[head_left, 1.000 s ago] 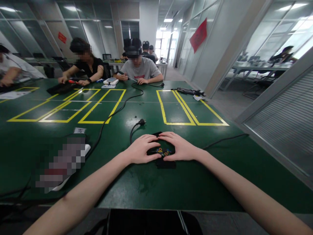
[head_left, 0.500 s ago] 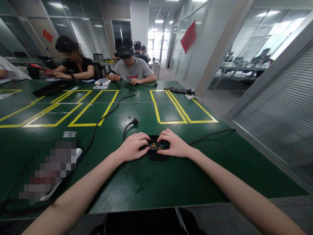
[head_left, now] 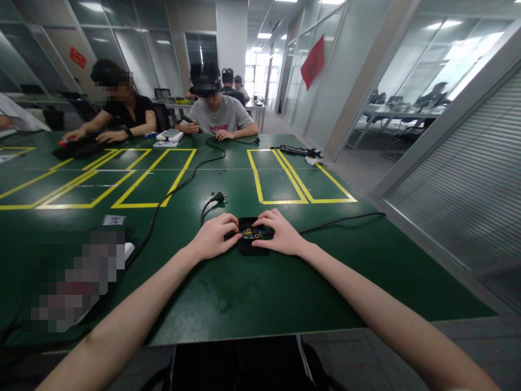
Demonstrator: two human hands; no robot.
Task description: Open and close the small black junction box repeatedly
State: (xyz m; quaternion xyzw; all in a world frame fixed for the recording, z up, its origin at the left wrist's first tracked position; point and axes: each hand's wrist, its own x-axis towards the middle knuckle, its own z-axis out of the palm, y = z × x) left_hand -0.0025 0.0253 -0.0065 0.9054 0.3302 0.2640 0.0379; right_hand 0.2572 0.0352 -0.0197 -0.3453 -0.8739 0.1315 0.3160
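Note:
A small circuit board (head_left: pixel 252 234) with orange rings and dark parts sits in the middle, at an open black casing (head_left: pixel 254 251) that lies on the green table. My left hand (head_left: pixel 215 234) is closed at the board's left end, thumb and fingers pinching there. At the right end, my right hand (head_left: pixel 280 232) curls its thumb and fingers around the opposite side. The fingers partly hide both ends. Just beyond my left hand, a black plug (head_left: pixel 220 197) rests on its curved cord. From behind my right hand a black cable (head_left: pixel 345 219) runs off to the right.
A blurred-out object with a white edge (head_left: pixel 128 251) lies at left, beside a long black cord (head_left: pixel 152 220). Yellow tape (head_left: pixel 285 202) marks rectangles on the table (head_left: pixel 228 304). Two co-workers sit across; a folded black stand (head_left: pixel 297 151) lies at the far edge.
My hands keep hold of the board, which appears slightly farther left and higher as the view shifts. The co-worker at far left has lowered a red item toward a black tray.

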